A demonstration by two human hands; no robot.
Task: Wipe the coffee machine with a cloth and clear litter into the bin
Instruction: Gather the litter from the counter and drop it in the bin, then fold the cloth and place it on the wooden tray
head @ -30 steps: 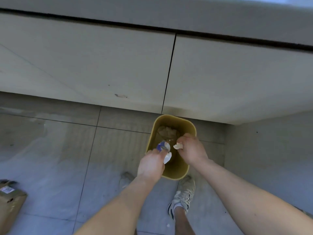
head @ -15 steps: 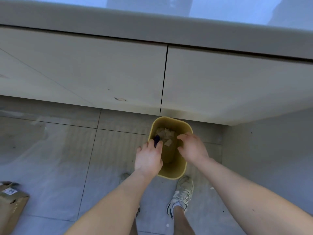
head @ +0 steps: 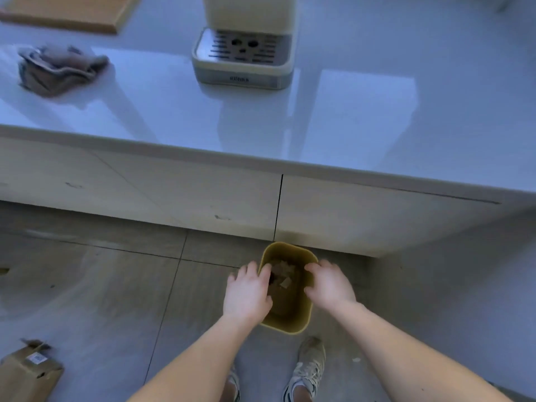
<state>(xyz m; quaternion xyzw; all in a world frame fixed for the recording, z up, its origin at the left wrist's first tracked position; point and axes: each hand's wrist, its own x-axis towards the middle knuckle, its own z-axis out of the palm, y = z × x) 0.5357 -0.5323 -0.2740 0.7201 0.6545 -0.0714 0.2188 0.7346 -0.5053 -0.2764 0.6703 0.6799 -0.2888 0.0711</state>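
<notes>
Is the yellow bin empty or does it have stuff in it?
Not empty: crumpled brownish litter lies inside the yellow bin.

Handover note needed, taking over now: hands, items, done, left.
Left hand: open, empty, at the bin's left rim.
Right hand: open, empty, at the right rim.
Yellow bin is on the floor by the cabinet, with litter inside.
Cloth lies crumpled on the counter, left of the coffee machine.
Done: litter binned.
Left: wiping may remain; I cannot tell.
</notes>
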